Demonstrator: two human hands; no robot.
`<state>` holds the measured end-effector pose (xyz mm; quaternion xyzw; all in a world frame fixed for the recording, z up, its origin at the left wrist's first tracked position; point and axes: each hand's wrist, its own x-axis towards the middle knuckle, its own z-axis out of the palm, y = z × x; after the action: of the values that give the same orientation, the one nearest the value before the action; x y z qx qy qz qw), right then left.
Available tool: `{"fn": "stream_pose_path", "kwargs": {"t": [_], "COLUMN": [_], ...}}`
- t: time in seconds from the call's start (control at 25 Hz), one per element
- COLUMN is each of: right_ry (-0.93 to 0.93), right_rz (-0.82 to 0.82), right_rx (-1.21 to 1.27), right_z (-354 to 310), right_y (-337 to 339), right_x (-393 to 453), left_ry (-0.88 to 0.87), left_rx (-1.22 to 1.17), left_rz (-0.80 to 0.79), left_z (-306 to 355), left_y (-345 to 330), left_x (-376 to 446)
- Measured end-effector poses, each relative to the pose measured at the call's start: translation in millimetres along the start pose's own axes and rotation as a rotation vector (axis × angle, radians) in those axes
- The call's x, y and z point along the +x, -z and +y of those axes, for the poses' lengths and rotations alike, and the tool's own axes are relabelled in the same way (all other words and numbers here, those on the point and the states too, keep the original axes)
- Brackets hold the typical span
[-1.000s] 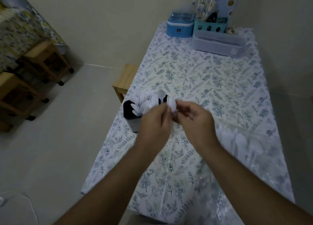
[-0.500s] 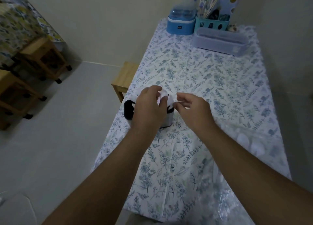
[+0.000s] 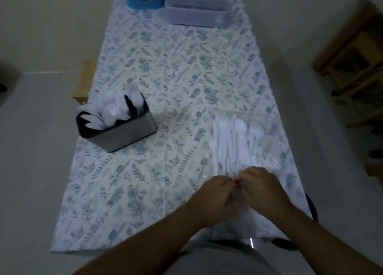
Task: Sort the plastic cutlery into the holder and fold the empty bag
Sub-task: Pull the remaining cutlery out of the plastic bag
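Head view, lower right of the frame: a clear plastic bag (image 3: 269, 150) lies on the worktop (image 3: 165, 67) with its floral cloth, white plastic spoons and forks (image 3: 232, 138) inside it. Both my hands meet at its near end; the fingers of my left hand (image 3: 211, 194) and my right hand (image 3: 263, 187) are curled and pinch the bag's edge between them. Left of centre stands the dark rectangular cutlery holder (image 3: 122, 133), well apart, already holding white cutlery. Blue and lilac boxes sit at the top edge.
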<state>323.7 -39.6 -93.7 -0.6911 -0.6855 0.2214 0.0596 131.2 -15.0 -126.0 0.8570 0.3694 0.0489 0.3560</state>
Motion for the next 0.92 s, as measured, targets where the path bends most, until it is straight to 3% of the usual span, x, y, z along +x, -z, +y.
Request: {"fn": "stream_pose_path", "kwargs": {"t": [0.2,0.36,0.44,0.52,0.56,0.72,0.92], "right_ry": [0.023,0.083,0.094,0.084,0.08,0.097,0.007], "right_rz": [-0.002,-0.03,-0.012,0.021,0.019,-0.109,-0.285], "right_rx": [0.022,0.018,0.059,0.13,0.146,0.087,-0.08], "right_z": [42.6,23.2,3.7,-14.8,-23.3,-59.3,-95.3], "right_y": [-29.2,-43.0,-49.4,-56.1,-58.0,-56.0,-49.9], "right_x": [-46.5,-31.3,-23.6,-18.1,-15.4,0.7,31.3], "left_ry": [-0.129,0.113,-0.06,-0.215,-0.173,0.204,0.215], "left_rx": [0.445,0.471,0.426,0.45,0.456,0.344,0.23], "left_rz": [0.025,0.227,0.212,0.082,0.056,0.194,0.225], "left_z": [-32.2,-35.0,-36.6,-46.2,-51.3,-55.3,-61.7], "left_y": [-4.9,33.9,25.1,11.9,9.1,9.4,8.4], "left_x": [-2.9,2.6,-23.0,-59.0,-69.2,-76.9,-93.5]}}
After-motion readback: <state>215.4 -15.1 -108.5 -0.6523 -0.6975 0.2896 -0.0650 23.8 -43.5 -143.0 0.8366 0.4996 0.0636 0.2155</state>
